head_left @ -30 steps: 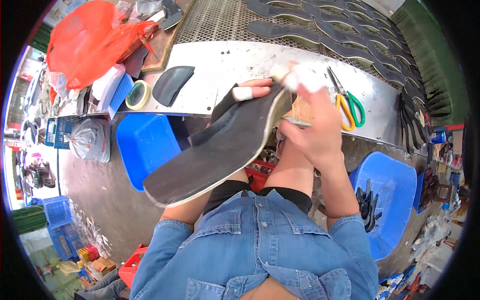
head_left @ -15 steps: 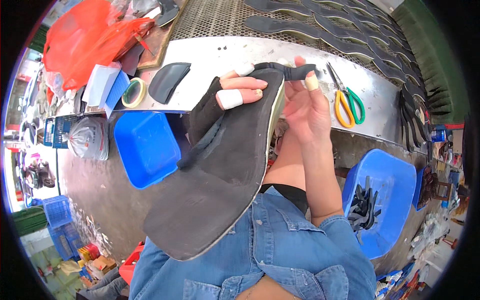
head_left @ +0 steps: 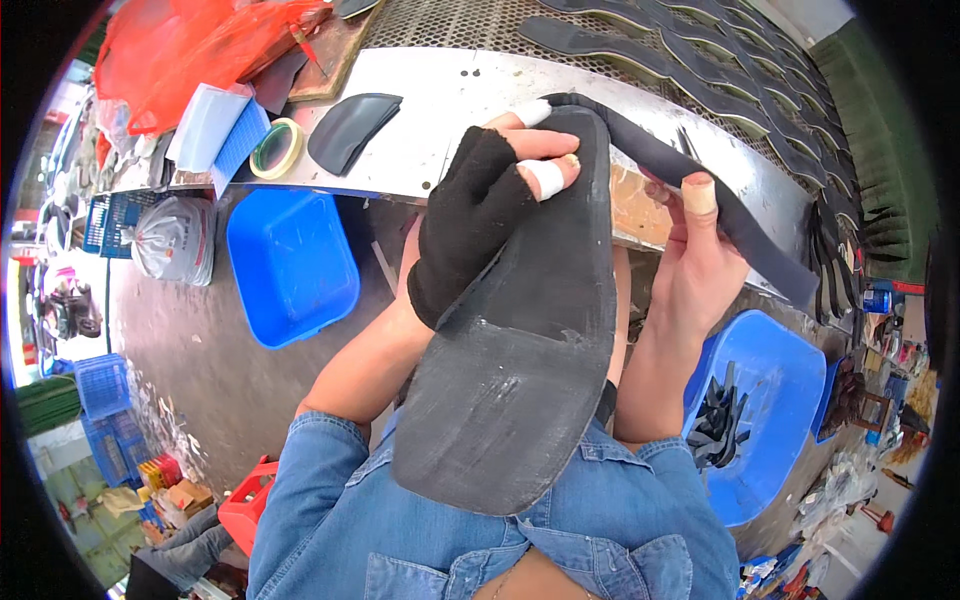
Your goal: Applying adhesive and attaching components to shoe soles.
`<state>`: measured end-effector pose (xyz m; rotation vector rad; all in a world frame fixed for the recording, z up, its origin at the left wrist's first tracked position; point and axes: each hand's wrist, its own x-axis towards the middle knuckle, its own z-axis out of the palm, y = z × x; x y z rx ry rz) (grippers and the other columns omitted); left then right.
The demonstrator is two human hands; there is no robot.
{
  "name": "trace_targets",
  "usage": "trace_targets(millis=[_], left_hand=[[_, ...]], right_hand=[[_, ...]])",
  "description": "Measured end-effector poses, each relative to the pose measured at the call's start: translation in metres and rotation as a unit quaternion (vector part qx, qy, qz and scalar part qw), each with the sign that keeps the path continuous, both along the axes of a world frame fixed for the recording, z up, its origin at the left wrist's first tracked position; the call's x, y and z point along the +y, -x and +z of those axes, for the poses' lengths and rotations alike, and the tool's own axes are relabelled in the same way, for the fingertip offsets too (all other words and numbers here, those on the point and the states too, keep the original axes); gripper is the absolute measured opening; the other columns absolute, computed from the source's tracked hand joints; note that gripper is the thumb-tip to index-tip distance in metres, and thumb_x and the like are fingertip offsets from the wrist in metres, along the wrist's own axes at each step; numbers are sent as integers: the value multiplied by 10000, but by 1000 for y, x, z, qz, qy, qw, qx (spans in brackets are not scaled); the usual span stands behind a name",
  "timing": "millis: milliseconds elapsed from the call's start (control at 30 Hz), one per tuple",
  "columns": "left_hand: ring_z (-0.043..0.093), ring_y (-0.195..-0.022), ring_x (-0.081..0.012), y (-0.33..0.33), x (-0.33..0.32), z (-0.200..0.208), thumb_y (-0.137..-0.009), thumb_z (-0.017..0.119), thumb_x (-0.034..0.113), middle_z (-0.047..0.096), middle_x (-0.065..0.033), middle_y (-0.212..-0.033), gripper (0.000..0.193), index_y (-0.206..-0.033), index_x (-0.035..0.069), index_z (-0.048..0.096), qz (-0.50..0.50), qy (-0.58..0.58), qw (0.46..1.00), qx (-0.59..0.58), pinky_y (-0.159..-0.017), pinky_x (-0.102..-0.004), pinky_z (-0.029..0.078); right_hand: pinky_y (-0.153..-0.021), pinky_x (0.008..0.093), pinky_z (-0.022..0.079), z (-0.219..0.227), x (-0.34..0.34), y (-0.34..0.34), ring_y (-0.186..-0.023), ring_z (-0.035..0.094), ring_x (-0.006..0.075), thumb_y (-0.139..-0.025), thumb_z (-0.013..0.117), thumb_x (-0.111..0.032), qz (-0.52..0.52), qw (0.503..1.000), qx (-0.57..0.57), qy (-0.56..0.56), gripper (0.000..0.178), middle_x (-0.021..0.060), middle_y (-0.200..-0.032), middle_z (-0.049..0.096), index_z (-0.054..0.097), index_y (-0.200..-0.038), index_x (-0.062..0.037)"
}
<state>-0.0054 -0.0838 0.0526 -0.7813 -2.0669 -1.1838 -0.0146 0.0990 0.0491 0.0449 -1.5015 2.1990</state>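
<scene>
A black shoe sole [head_left: 500,400] lies over my lap, its narrow end up against the bench. My left hand [head_left: 490,195], in a black fingerless glove with white tape on the fingers, grips it near that narrow end. A long black strip [head_left: 650,148] runs from the tip of the sole along its edge and out to the right. My right hand [head_left: 700,260], bare with a taped thumb, pinches this strip between thumb and fingers; its loose end hangs past the hand. Scissors [head_left: 686,142] on the bench are mostly hidden behind the strip.
On the metal bench [head_left: 430,90] lie a tape roll [head_left: 298,150] and a curved black piece [head_left: 350,130]. Black soles [head_left: 600,45] cover a mesh rack behind. A blue tub [head_left: 290,270] stands left; another blue tub [head_left: 785,410] at right contains black strips.
The sole has swung more upright and to the right, with my gloved hand now over it. My right hand has moved right and down, and the strip is stretched out longer.
</scene>
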Motion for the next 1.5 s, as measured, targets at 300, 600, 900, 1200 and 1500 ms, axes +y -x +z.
trace_targets(millis=[300,600,900,1200,1500], left_hand=[[540,-1018,-311,6,7,6,-684,660,-12,585,-106,-1072,359,-1027,68,587,52,38,997,31,-880,-363,452],[554,-960,-285,23,11,-7,-698,631,-11,580,-112,-1005,335,-1016,67,563,64,6,998,8,-840,-335,463],[558,-926,-241,20,19,-1,-732,591,-20,568,-85,-1010,300,-1012,86,564,65,-98,973,-200,-776,-304,470],[561,-932,-248,24,18,-9,-740,586,-18,565,-89,-1005,297,-1018,82,559,89,-27,995,-39,-782,-302,474],[557,-934,-262,30,19,-17,-733,582,-11,561,-97,-986,290,-1008,74,551,92,-22,995,-35,-779,-311,473]], right_hand=[[-839,262,466,13,-8,-13,-893,620,147,-799,692,-7,12,965,77,-249,238,132,-977,674,646,-1021,67],[-821,277,485,17,-2,-36,-866,633,161,-800,694,-5,39,993,28,-109,273,163,-946,676,623,-1044,95],[-796,251,472,14,3,-35,-840,619,134,-817,678,-19,26,993,41,-112,229,127,-924,683,643,-1022,78],[-826,296,467,10,12,-29,-819,615,172,-898,598,-115,-1,990,24,-142,226,123,-918,652,611,-1008,81],[-772,247,474,12,7,-34,-840,613,137,-860,629,-47,17,977,66,-202,211,117,-916,672,625,-1013,99]])
